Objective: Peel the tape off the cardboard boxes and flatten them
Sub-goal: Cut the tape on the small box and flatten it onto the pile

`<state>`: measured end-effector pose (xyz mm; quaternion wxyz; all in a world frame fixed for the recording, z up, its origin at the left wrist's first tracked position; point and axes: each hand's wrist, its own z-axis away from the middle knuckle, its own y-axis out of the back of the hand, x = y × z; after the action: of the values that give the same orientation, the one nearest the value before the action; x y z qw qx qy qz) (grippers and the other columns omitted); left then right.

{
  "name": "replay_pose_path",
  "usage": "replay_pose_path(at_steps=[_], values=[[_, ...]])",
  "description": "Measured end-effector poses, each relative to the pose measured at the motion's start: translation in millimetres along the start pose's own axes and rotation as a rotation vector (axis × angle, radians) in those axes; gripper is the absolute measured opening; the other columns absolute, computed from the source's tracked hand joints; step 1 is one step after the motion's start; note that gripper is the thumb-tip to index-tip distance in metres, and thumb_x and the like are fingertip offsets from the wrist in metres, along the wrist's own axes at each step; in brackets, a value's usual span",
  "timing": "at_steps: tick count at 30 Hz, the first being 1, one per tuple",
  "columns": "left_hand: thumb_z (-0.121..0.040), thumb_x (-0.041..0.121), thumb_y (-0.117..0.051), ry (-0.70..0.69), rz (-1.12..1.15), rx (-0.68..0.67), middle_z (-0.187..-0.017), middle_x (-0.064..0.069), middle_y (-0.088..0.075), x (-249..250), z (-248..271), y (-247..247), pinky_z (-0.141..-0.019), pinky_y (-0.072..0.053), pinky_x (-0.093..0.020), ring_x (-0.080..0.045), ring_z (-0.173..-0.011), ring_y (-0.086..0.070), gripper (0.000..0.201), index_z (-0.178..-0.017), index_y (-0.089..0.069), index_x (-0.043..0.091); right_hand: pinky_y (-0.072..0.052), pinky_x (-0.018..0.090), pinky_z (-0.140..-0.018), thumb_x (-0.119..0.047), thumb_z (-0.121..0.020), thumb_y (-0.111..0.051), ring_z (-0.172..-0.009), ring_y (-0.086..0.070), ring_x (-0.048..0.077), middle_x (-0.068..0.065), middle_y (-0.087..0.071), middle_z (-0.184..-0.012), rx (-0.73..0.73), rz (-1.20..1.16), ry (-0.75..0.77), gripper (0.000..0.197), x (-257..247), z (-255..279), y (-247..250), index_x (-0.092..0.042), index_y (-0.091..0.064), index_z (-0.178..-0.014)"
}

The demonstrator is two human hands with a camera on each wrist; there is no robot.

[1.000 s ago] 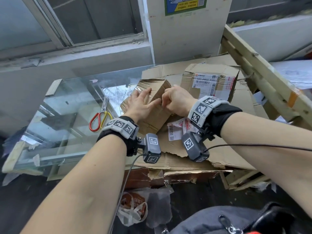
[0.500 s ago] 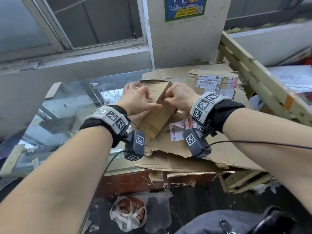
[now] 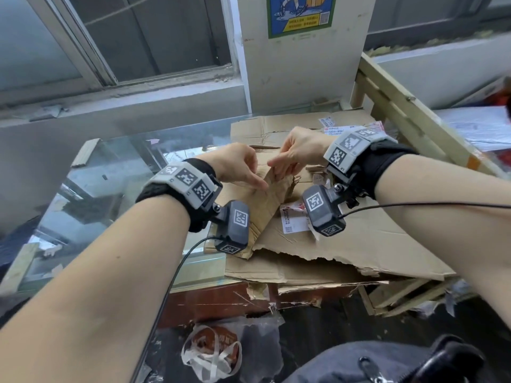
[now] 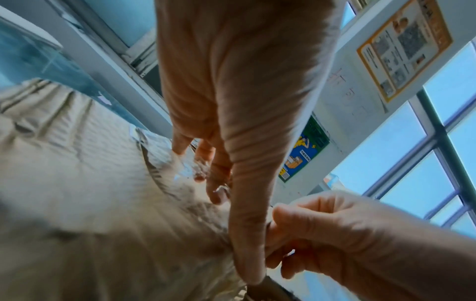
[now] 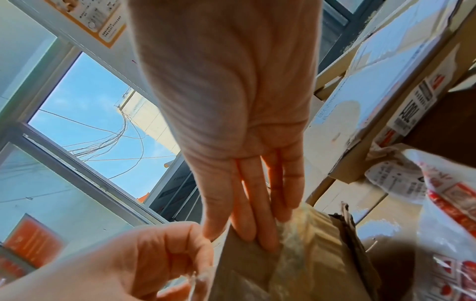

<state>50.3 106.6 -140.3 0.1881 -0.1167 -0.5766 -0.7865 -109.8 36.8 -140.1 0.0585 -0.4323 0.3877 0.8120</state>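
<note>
A small crumpled brown cardboard box [image 3: 265, 211] stands tilted on a pile of flattened cardboard, between my two hands. Clear tape [image 5: 288, 234] runs over its upper end. My right hand [image 3: 276, 170] holds the box's top edge, fingers lying straight along the taped face [image 5: 257, 234]. My left hand [image 3: 260, 183] is at the same edge from the left. Its fingers are curled and pinch a thin strip of clear tape [image 5: 199, 275], with one digit stretched down along the box [image 4: 247, 244]. Much of the box is hidden by the wrist cameras.
The pile of flattened cardboard [image 3: 359, 244] lies on a glass-topped table [image 3: 110, 189], with a shipping label [image 3: 293, 219] on it. A wooden frame [image 3: 401, 111] slants along the right. A plastic bag [image 3: 213, 352] lies on the floor below the table edge.
The box has been tipped up higher between the hands. My left hand went from lying flat on the box to pinching at its top edge. The right fist has loosened into straighter fingers.
</note>
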Motion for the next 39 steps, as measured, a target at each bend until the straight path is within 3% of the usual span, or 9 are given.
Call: replay_pose_path(at_steps=[4,8,11,17,20,27,30,34,39], values=[[-0.070,0.041,-0.083,0.012,-0.036,-0.016,-0.087,0.004,-0.061,2.1,-0.8,-5.9,-0.071,-0.044,-0.026,-0.014,-0.085,-0.055,0.033,-0.083,-0.059,0.021,-0.047,0.011,-0.047,-0.019,-0.081,-0.074,-0.057,-0.057,0.006,0.002,-0.068,-0.071,0.047,0.059,-0.027,0.024,1.2,-3.4,-4.8,0.001,-0.072,-0.092],[-0.070,0.039,-0.082,0.061,-0.004,-0.047,-0.080,0.003,-0.059,-2.6,-1.6,-11.7,-0.072,-0.045,-0.028,-0.013,-0.079,-0.053,0.032,-0.075,-0.057,0.020,-0.049,0.015,-0.054,-0.018,-0.078,-0.076,-0.057,-0.057,0.008,0.002,-0.068,-0.067,0.071,0.042,-0.058,0.014,2.7,-12.5,-14.9,-0.005,-0.073,-0.079],[-0.072,0.035,-0.082,0.068,0.053,-0.040,-0.077,0.003,-0.058,-6.3,-3.8,-22.7,-0.074,-0.046,-0.030,-0.014,-0.076,-0.051,0.033,-0.073,-0.053,0.020,-0.049,0.014,-0.051,-0.016,-0.078,-0.077,-0.057,-0.058,0.009,0.001,-0.066,-0.065,0.073,0.067,-0.079,0.013,3.5,-18.6,-21.8,-0.007,-0.070,-0.071],[-0.076,0.024,-0.079,0.038,0.150,0.017,-0.075,0.003,-0.054,-10.4,-4.5,-26.3,-0.073,-0.046,-0.032,-0.014,-0.071,-0.049,0.030,-0.071,-0.050,0.021,-0.047,0.023,-0.064,-0.021,-0.076,-0.079,-0.068,-0.058,0.009,-0.002,-0.061,-0.076,0.097,0.125,0.040,0.023,4.3,-22.4,-28.7,-0.012,-0.066,-0.092],[-0.076,0.013,-0.077,0.015,0.201,0.040,-0.069,0.003,-0.049,-13.2,-4.2,-27.9,-0.064,-0.041,-0.026,-0.012,-0.065,-0.043,0.034,-0.066,-0.045,0.019,-0.042,0.015,-0.057,-0.014,-0.077,-0.077,-0.055,-0.055,-0.001,-0.009,-0.061,-0.066,0.054,0.061,0.080,0.019,6.7,-22.0,-32.6,-0.015,-0.071,-0.096],[-0.074,0.002,-0.070,-0.068,0.214,0.095,-0.060,0.006,-0.038,-14.5,-11.7,-42.6,-0.054,-0.028,-0.024,-0.012,-0.058,-0.033,0.040,-0.060,-0.037,0.019,-0.042,0.016,-0.051,-0.013,-0.079,-0.075,-0.054,-0.049,0.006,-0.004,-0.057,-0.063,0.041,0.106,-0.015,0.013,6.1,-31.4,-29.2,-0.011,-0.072,-0.092],[-0.074,0.004,-0.073,-0.065,0.231,0.095,-0.063,0.006,-0.042,-17.0,-14.5,-43.2,-0.058,-0.033,-0.024,-0.012,-0.060,-0.037,0.038,-0.062,-0.040,0.020,-0.047,0.018,-0.058,-0.015,-0.074,-0.079,-0.058,-0.054,0.007,-0.003,-0.063,-0.066,0.038,0.041,-0.021,0.021,11.9,-30.5,-27.8,-0.011,-0.074,-0.095],[-0.071,0.023,-0.083,-0.032,0.245,0.073,-0.077,0.002,-0.055,-22.6,-14.3,-34.0,-0.075,-0.050,-0.036,-0.015,-0.073,-0.049,0.031,-0.073,-0.052,0.022,-0.046,0.012,-0.048,-0.008,-0.077,-0.077,-0.051,-0.060,0.002,0.002,-0.069,-0.070,0.043,-0.111,-0.020,0.024,14.2,-24.9,-26.7,-0.011,-0.072,-0.100],[-0.068,0.024,-0.086,-0.021,0.311,0.100,-0.081,0.003,-0.060,-22.0,-6.8,-22.0,-0.088,-0.055,-0.039,-0.015,-0.080,-0.057,0.032,-0.082,-0.057,0.024,-0.055,0.019,-0.060,-0.007,-0.076,-0.077,-0.070,-0.068,0.017,0.009,-0.071,-0.075,0.093,-0.196,-0.025,0.023,10.7,-20.5,-23.0,-0.007,-0.070,-0.098]])
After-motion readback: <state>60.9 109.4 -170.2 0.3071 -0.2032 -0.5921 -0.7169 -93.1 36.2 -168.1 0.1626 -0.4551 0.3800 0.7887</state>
